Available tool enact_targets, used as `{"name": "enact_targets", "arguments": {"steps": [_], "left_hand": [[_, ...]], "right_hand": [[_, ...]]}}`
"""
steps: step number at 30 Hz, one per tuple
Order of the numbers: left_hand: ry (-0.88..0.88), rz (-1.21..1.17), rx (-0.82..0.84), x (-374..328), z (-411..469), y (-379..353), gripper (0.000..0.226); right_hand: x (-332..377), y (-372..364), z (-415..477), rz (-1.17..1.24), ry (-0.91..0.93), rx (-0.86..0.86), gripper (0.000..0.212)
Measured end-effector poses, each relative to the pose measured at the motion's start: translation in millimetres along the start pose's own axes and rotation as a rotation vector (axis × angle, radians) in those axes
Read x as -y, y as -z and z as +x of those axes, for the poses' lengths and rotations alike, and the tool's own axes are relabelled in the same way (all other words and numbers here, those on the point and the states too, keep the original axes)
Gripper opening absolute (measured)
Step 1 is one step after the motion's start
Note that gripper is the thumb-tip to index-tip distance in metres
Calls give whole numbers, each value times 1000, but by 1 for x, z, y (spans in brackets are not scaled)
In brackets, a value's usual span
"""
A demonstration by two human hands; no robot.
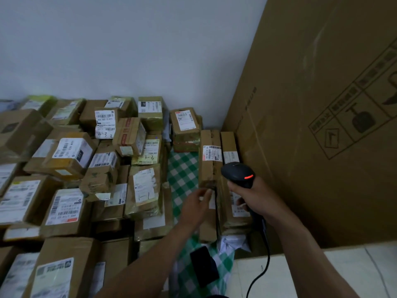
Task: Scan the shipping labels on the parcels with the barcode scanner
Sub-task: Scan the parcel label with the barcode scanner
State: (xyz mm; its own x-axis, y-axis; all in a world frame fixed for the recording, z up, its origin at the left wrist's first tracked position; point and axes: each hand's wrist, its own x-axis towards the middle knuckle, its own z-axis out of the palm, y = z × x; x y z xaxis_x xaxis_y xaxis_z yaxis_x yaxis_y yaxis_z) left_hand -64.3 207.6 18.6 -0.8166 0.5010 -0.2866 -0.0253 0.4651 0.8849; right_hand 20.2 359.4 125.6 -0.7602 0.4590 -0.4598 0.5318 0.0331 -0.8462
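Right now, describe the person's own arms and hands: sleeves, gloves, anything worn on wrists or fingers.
The left forearm and right forearm are bare as far as the frame shows; no sleeves appear. The left hand and right hand wear no gloves. No watch, band or ring is visible on either wrist or finger, though the picture is dim and slightly blurred.

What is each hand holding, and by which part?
The right hand grips the barcode scanner by its handle. The left hand is at the near end of a long parcel; grip cannot be told.
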Motion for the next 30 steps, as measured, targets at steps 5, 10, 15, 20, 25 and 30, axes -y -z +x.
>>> {"name": "enact_targets", "arguments": {"steps": [5, 10, 15, 20, 25, 30], "left_hand": [[28, 87, -148, -8, 70, 46, 37], [7, 140, -140, -24, 152, 76, 35], [71, 108, -159, -16, 219, 84, 35], [217, -64, -172, -4, 280, 73, 63], [389, -315, -181, -3, 305, 68, 74], [429, -460, -189, -2, 308, 63, 83]], "right_hand": [[19, -15, 35, -75, 35, 58, 20], [10, -20, 72, -138, -80, 50, 27], [-1, -19, 101, -168, -144, 53, 23], [-6, -21, 119, -176, -177, 46, 13], [-16, -18, 127, -177, -191, 22, 12], [-13, -19, 130, -182, -196, 31, 11]]}}
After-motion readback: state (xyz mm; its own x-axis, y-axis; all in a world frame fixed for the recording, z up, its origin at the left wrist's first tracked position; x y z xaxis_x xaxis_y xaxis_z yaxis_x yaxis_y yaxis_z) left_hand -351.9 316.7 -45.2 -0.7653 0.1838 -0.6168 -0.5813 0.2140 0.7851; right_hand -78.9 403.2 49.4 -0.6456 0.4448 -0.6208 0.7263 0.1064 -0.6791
